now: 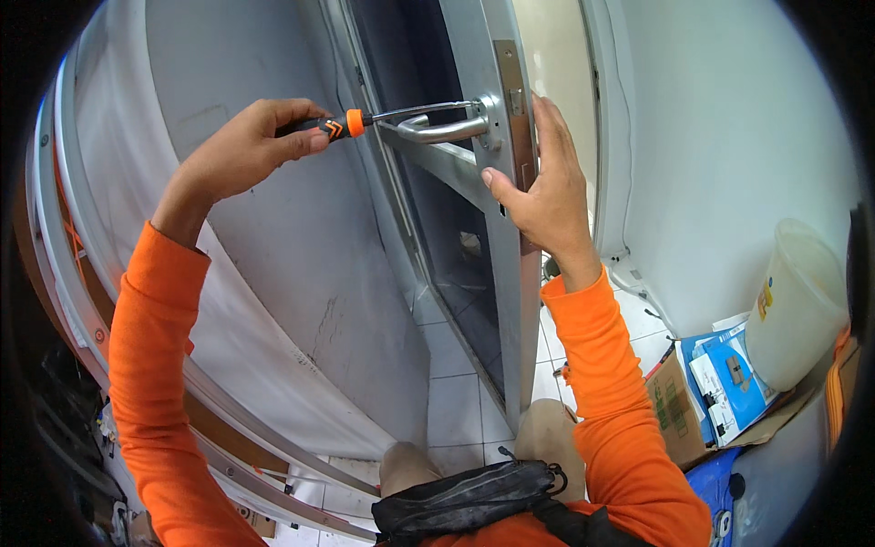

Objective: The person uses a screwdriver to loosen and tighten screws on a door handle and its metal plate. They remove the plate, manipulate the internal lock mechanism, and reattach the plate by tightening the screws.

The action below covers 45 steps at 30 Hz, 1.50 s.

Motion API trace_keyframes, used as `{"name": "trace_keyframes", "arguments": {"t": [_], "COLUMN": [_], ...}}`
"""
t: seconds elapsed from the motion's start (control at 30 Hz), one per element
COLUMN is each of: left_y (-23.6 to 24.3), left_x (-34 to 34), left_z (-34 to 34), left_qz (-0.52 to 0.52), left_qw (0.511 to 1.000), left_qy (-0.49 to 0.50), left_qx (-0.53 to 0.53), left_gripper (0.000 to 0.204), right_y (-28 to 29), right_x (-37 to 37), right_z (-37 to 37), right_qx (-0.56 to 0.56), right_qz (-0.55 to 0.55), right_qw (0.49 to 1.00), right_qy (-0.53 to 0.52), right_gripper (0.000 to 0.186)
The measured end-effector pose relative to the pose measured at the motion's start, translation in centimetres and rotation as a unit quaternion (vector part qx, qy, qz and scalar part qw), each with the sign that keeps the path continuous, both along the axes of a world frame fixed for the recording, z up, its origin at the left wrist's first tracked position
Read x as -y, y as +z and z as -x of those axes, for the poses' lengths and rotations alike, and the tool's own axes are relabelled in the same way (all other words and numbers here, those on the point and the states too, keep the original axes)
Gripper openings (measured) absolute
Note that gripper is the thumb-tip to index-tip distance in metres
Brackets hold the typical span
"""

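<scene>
Orange sleeves (159, 337) right up close. Past those, grey metal-framed door (469, 55) standing open, clasped by the edge in right hand (551, 196). Next size down, silver lever handle (442, 133) on that door. Then orange-and-black screwdriver (354, 123), gripped in left hand (241, 146), with tip right by the lever's base, can't tell if touching.

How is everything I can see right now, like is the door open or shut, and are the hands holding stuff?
Left hand: gripping the screwdriver
Screwdriver: held, tip at the handle's round plate
Right hand: braced around the door's edge
Door: open
Lever handle: attached to the door
Cardboard box: open, papers at its top
</scene>
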<state>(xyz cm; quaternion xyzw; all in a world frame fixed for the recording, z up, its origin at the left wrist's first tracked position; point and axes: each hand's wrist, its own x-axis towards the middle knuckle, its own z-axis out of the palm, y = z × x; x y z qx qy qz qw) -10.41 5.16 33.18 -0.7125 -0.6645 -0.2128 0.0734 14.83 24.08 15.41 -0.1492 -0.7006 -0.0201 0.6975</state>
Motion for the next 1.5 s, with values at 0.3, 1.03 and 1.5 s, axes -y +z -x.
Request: {"name": "trace_keyframes", "arguments": {"t": [0.3, 1.03, 1.5], "left_y": [-1.3, -3.8, -4.7], "left_x": [-1.1, 0.4, 1.7], "left_z": [-2.3, -3.0, -1.0], "left_qz": [-0.204, -0.403, -0.229], "left_qw": [0.972, 0.894, 0.963], "left_qy": [-0.077, -0.072, -0.105], "left_qx": [-0.094, -0.179, 0.093], "left_gripper": [0.026, 0.038, 0.039], "right_y": [-0.4, 8.5, 10.4], "right_x": [-0.8, 6.8, 8.7], "right_z": [1.4, 9.7, 8.5], "right_qx": [-0.040, 0.119, 0.272], "right_qz": [-0.051, -0.212, -0.154], "right_qw": [0.998, 0.967, 0.946], "right_qy": [0.006, -0.075, -0.086], "right_gripper": [0.085, 0.025, 0.037]}}
